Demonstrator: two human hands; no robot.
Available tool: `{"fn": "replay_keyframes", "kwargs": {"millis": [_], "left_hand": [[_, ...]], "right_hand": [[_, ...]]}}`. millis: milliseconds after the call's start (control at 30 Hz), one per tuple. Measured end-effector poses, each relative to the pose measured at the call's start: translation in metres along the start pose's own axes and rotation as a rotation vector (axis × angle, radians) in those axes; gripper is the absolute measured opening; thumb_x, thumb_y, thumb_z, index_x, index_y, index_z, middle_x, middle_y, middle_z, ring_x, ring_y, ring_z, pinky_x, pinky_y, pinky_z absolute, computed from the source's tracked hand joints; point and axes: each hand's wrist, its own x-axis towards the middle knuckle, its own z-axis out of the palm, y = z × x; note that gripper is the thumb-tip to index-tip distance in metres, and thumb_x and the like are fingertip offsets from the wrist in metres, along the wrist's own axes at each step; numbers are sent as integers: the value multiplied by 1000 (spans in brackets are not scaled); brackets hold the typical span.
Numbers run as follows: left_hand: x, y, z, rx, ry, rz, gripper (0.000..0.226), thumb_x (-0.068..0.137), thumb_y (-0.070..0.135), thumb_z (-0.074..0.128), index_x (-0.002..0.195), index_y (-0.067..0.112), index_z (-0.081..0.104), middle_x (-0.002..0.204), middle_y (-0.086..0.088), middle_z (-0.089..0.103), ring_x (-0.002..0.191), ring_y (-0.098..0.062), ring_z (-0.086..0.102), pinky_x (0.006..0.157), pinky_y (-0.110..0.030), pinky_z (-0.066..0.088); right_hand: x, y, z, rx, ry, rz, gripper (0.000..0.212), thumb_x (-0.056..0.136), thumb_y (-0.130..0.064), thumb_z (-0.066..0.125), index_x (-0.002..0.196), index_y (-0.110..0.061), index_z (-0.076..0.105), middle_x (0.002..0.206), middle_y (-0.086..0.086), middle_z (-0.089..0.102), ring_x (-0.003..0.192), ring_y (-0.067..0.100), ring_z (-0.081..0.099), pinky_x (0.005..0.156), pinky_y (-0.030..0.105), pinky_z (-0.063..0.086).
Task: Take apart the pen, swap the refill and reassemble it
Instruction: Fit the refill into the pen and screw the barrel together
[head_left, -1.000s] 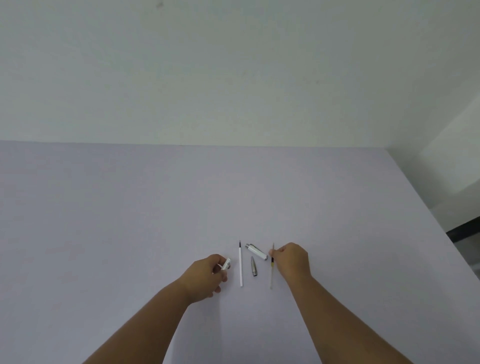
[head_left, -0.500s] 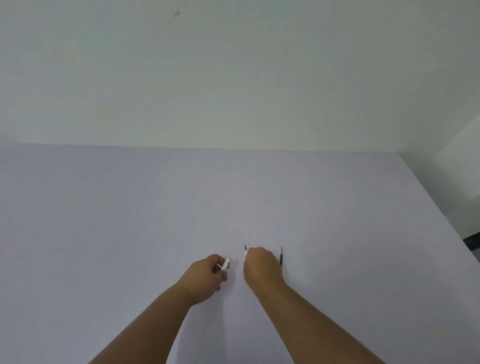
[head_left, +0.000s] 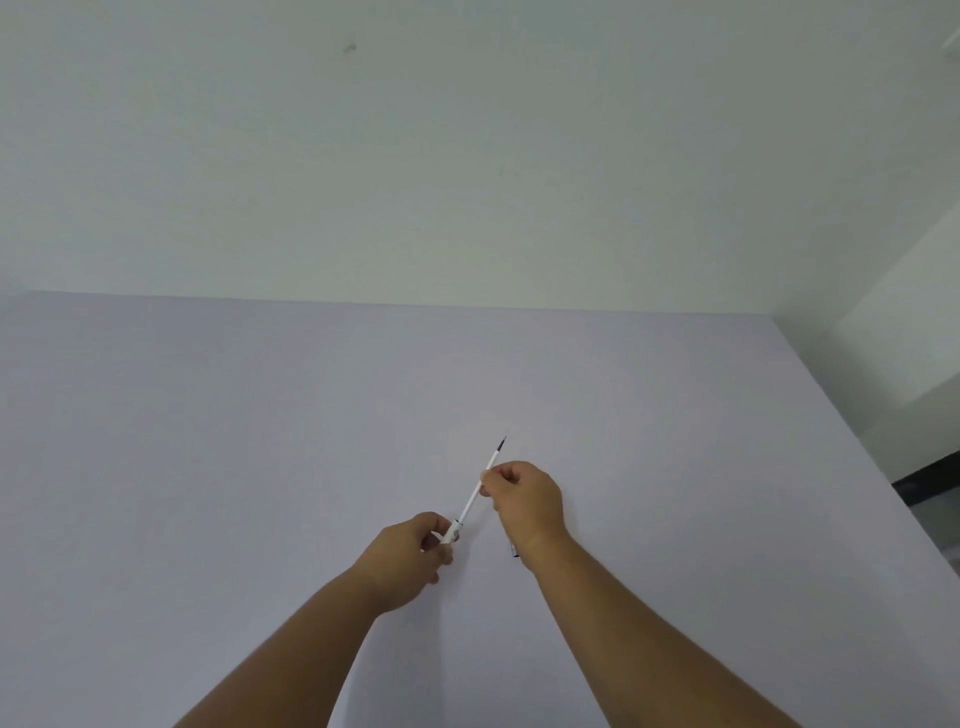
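Observation:
My right hand (head_left: 524, 499) pinches a thin white refill (head_left: 474, 498) with a dark tip pointing up and away. Its lower end sits at the mouth of a white pen barrel (head_left: 451, 535) that my left hand (head_left: 410, 558) holds closed in its fingers. The refill slants from lower left to upper right between the two hands. A small dark end of another pen part (head_left: 515, 552) peeks out beside my right wrist; the remaining loose pen parts are hidden under my right hand and forearm.
The pale lilac table (head_left: 260, 441) stretches wide around both hands. A plain white wall rises behind its far edge. The table's right edge runs diagonally, with a dark floor strip (head_left: 930, 480) beyond it.
My right hand has lifted the white refill off the table and brought its lower end to the barrel in my left hand. My left hand has stayed about where it was.

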Motion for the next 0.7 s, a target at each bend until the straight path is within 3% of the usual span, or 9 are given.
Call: {"fn": "replay_keyframes", "kwargs": {"millis": [100,267,367,467,567,633,700], "left_hand": [[-1,5,3,-18,19,15,19,94,22,49,110,22,60,93,5,68,76,-13,66,74,-27,54],[-2,13,7,-88,39,15,17,95,23,48,107,24,60,97,3,70,76,-13,68,70,-26,53],[-3,12,8,-91,34,13,17,94,22,48,106,24,61,97,3,70,74,-13,67,69,-26,52],[-4,11,8,-101,31,5,18,94,21,48,106,23,61,93,5,70,73,-12,66,69,-27,51],[-6,9,8,-118,37,-8,18,94,20,48,105,23,61,92,6,70,75,-13,66,71,-27,51],[-8,8,8,-119,31,-16,19,93,20,48,106,23,61,91,7,69,76,-13,65,72,-26,52],[-9,6,8,-115,28,-23,19,93,20,47,106,23,62,90,8,69,76,-13,65,74,-27,53]], "right_hand": [[-7,2,-3,43,-34,15,14,86,-22,58,78,-15,66,74,-3,65,66,12,54,59,24,43],[-17,5,-6,-4,-200,61,12,84,-24,62,81,-14,67,86,3,69,75,13,55,66,25,43],[-12,6,-18,69,-77,125,23,84,-21,58,88,-1,68,78,2,63,67,14,53,60,25,41],[-4,16,-26,-313,-10,52,18,87,-14,48,83,-4,63,72,2,58,55,13,49,52,24,39],[-3,32,-17,-773,-97,-70,21,91,-19,46,103,-12,63,100,6,68,89,24,61,69,29,44],[-6,43,-9,-852,-107,-138,24,94,-17,45,113,-12,59,112,7,67,105,26,60,78,31,48],[-8,48,-4,-831,-92,-184,25,94,-13,44,115,-12,57,112,6,66,104,24,61,78,29,49]]}}
